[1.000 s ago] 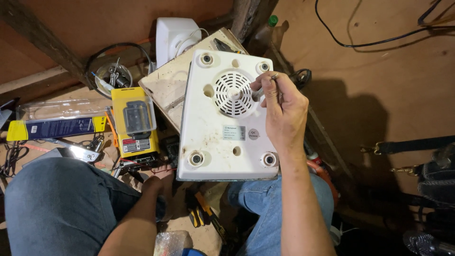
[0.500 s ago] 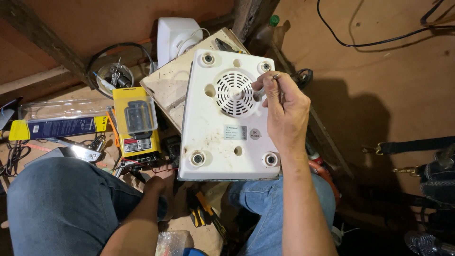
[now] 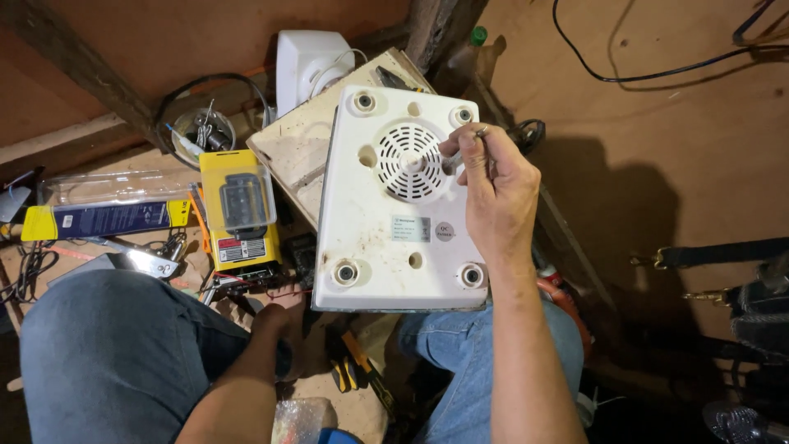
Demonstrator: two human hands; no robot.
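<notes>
A white appliance base (image 3: 386, 238) lies upside down across my lap, showing a round vent grille (image 3: 408, 162) and a foot at each corner. My right hand (image 3: 493, 197) rests on the base's right side. It pinches a thin metal screwdriver (image 3: 468, 144) whose tip points at the right edge of the grille. My left hand (image 3: 278, 322) is at the base's lower left corner. Its fingers are hidden under the edge, so its grip is unclear.
A yellow boxed tool (image 3: 238, 210) and a long blister pack (image 3: 107, 210) lie to the left. A wooden board (image 3: 296, 156), a white plastic part (image 3: 308, 57) and coiled black wire (image 3: 197, 123) sit behind. Yellow-handled pliers (image 3: 353, 374) lie between my knees. A strap with hooks (image 3: 707, 255) is on the right.
Almost nothing differs. My right hand stays on the base with the screwdriver by the grille, shifting only slightly. My left hand remains at the lower left corner.
</notes>
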